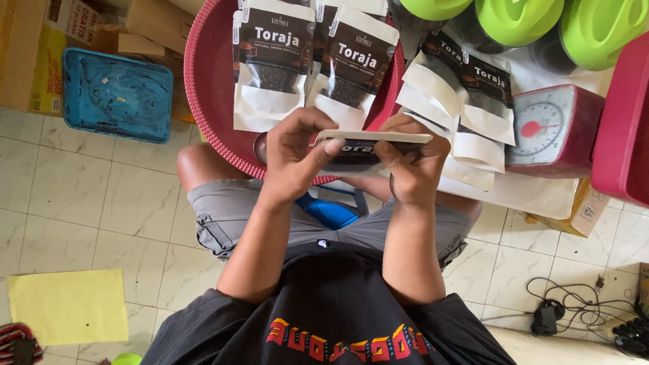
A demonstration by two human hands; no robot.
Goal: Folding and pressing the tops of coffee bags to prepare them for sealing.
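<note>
Shirt point(331, 318): black with a red and yellow print, nearest the camera, at the bottom of the view.
Shorts point(230, 216): grey, knees spread over a blue stool point(331, 213) on the pale tiled floor point(88, 203).
Left hand point(294, 152): fingers curled, thumb laid along the top edge of the pouch, pinching its left end.
Right hand point(412, 162): fingers bent, thumb and fingertips pinching the pouch's right end.
Pouch point(358, 150): held level between both hands above the knees, just in front of the basin's near rim; top edge turned toward the camera.
Pouch looks: flat stand-up bag, dark printed face with white lettering, pale strip along the top; contents hidden from here.
Step in hand: judged to be pressing the top seal shut along its length.
Next move calls for: an even pinch run from end to end, with the bag kept level so that nothing spills.
Basin point(209, 88): red, round, beyond the hands; three like pouches point(274, 61) lean on its far side.
Paper point(527, 192): white sheet right of the basin, bearing more pouches point(466, 94) at its near-left corner.
Scale point(554, 128): red dial scale at the sheet's right edge.
Jars point(520, 20): dark with green lids, along the far edge.
Tray point(118, 94): blue, far left on the floor.
</note>
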